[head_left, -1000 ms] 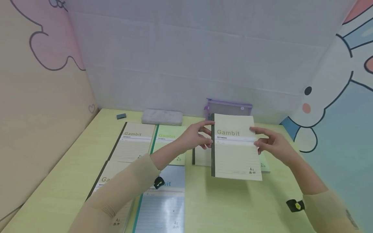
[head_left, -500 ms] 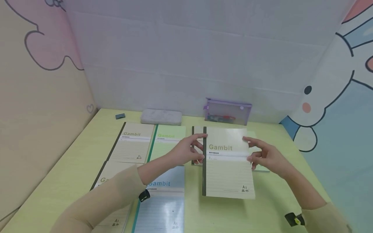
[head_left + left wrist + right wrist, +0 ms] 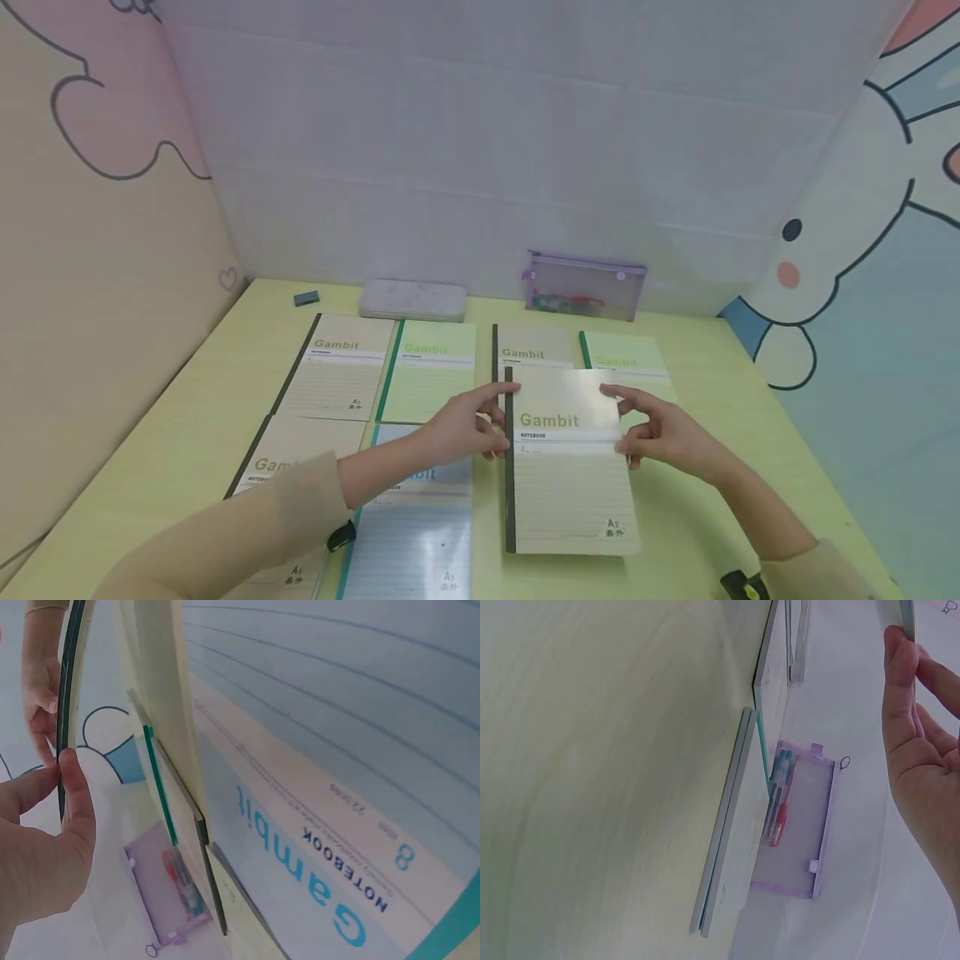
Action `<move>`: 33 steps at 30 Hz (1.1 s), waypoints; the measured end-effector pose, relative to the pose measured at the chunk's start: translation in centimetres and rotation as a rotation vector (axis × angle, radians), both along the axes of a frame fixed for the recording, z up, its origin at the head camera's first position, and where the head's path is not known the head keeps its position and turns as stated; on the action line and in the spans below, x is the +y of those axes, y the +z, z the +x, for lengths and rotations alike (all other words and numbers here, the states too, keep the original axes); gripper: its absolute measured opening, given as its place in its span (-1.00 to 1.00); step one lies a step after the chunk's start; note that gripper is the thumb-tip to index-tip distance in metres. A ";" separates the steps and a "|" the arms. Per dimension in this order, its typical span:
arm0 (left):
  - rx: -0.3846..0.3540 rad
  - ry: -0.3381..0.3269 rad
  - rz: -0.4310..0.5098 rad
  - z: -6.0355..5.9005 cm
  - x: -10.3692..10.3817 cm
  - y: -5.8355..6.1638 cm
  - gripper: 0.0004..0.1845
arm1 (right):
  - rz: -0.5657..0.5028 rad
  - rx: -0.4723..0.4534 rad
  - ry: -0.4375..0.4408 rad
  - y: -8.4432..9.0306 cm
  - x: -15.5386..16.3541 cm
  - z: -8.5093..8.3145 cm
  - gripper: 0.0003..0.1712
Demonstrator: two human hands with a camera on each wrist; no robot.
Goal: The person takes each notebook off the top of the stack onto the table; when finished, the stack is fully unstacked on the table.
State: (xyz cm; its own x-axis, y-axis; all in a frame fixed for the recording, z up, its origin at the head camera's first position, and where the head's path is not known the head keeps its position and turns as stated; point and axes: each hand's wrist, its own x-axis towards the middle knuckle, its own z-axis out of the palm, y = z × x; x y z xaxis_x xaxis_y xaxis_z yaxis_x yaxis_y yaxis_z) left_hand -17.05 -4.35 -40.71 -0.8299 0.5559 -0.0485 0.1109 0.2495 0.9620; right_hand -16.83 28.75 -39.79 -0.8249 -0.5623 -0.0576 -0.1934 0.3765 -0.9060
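A beige "Gambit" notebook [image 3: 566, 475] with a dark spine is held by its two side edges, low over the yellow-green table [image 3: 697, 517]. My left hand [image 3: 501, 417] pinches the spine edge; the left wrist view shows the thumb [image 3: 75, 802] against the dark spine [image 3: 67, 697]. My right hand [image 3: 618, 421] pinches the opposite edge, with its fingers [image 3: 900, 690] at the cover's rim [image 3: 896, 615]. In the head view the held notebook covers the lower parts of a beige notebook [image 3: 534, 346] and a green one [image 3: 626, 354] behind it.
More notebooks lie flat on the left: beige [image 3: 337, 367], green [image 3: 431, 371], beige [image 3: 281, 467] and blue [image 3: 420, 533]. At the back wall sit a grey case [image 3: 411, 300], a purple zip pouch [image 3: 585, 287] with pens, and a small dark eraser [image 3: 306, 298]. Panels wall in three sides.
Both hands have brought the beige notebook down and toward me, slightly leftward, from in front of the purple pouch to low over the table. The pouch and two rear notebooks now show.
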 end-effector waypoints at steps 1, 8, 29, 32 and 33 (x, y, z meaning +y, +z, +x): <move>-0.006 0.000 -0.004 0.1 -0.1 -0.3 -0.21 | -0.012 -0.013 0.013 -0.4 0.0 0.0 -0.14; -0.049 0.001 -0.057 0.7 -0.6 -2.1 -0.19 | -0.021 -0.055 0.082 -2.5 -0.7 0.3 -0.11; 0.075 -0.113 -0.375 1.7 -0.1 -3.9 -0.19 | 0.329 0.032 0.121 -5.4 -1.8 0.8 -0.18; 0.075 -0.138 -0.406 1.5 0.0 -3.9 -0.20 | 0.356 0.072 0.141 -5.2 -2.0 0.7 -0.20; 0.074 -0.146 -0.411 1.4 0.0 -3.9 -0.20 | 0.365 0.084 0.147 -5.1 -2.0 0.7 -0.20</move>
